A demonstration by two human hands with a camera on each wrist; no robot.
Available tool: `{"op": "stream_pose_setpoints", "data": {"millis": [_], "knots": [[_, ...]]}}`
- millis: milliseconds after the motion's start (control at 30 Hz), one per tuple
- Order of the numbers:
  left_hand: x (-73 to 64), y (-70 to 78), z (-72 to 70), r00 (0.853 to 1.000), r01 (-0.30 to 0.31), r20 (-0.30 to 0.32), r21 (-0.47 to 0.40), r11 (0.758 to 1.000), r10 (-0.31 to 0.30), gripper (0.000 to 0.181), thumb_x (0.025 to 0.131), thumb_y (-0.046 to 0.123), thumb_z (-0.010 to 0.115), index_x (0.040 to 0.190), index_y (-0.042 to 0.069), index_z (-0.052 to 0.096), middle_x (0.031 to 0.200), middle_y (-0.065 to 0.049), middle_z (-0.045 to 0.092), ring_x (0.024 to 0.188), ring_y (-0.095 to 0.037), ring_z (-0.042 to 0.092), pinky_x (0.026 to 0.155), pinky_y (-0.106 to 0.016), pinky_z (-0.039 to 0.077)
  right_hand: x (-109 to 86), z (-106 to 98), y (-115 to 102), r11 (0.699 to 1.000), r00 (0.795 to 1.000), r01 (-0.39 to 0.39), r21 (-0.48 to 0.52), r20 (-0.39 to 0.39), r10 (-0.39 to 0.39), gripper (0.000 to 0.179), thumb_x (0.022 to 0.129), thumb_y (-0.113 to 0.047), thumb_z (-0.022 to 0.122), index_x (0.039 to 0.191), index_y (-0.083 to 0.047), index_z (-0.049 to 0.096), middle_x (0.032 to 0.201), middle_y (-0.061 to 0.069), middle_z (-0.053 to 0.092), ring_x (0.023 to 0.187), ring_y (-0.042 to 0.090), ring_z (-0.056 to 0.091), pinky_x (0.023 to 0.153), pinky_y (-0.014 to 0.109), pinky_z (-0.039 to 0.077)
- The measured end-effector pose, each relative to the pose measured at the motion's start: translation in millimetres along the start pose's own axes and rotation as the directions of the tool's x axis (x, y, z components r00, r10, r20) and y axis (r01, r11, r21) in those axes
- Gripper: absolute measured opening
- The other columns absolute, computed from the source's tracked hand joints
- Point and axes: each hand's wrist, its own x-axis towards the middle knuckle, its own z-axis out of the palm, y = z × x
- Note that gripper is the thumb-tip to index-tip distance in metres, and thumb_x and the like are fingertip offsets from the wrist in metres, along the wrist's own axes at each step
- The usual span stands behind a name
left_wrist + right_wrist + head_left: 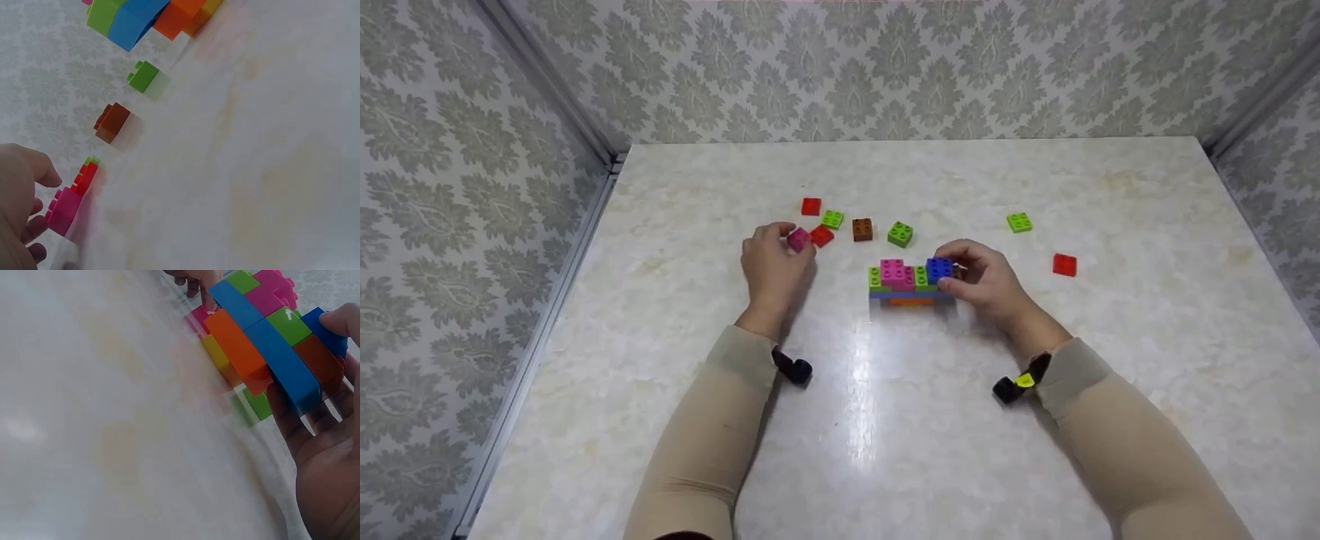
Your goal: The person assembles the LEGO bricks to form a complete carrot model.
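Damask-patterned wallpaper backs your marbled bench. Near its middle, your right hand holds the brick assembly at its right end, thumb against the blue brick; brace it there, level. Your left hand curves its fingers about the magenta brick, just beside a red brick; whether they grip it, I cannot tell. Pinch opposite sides, leaving studs clear.

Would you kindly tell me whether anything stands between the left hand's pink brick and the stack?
A red brick lies just right of the pink brick and might catch a slide; otherwise nothing visible blocks the way to the stack.
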Motion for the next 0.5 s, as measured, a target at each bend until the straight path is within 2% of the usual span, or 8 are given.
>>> {"op": "stream_pose_setpoints", "data": {"millis": [300,500], "knots": [[-0.9,4.3,-0.9,0.999,0.046,0.022,0.076,0.996,-0.048,0.044,0.103,0.025,0.075,0.144,0.010,0.072,0.137,-0.009,0.071,0.127,-0.029,0.056,0.106,-0.045,0.050,0.9,-1.5,1.3,0.999,1.000,0.005,-0.034,-0.001,-0.005,0.037,0.098,0.008,0.074,0.133,0.016,0.063,0.122,-0.003,0.072,0.109,0.011,0.065,0.093,0.022,0.059],[-3.7,8.4,-2.0,0.994,0.107,0.014,-0.021,0.994,-0.107,0.040,0.103,0.027,0.078,0.140,0.014,0.072,0.132,-0.004,0.069,0.122,-0.022,0.054,0.096,-0.037,0.057,-0.7,-1.9,1.2,0.998,1.000,-0.009,-0.058,-0.004,0.009,0.038,0.098,0.005,0.076,0.134,0.012,0.066,0.121,-0.004,0.073,0.108,0.011,0.064,0.095,0.022,0.057]]}}
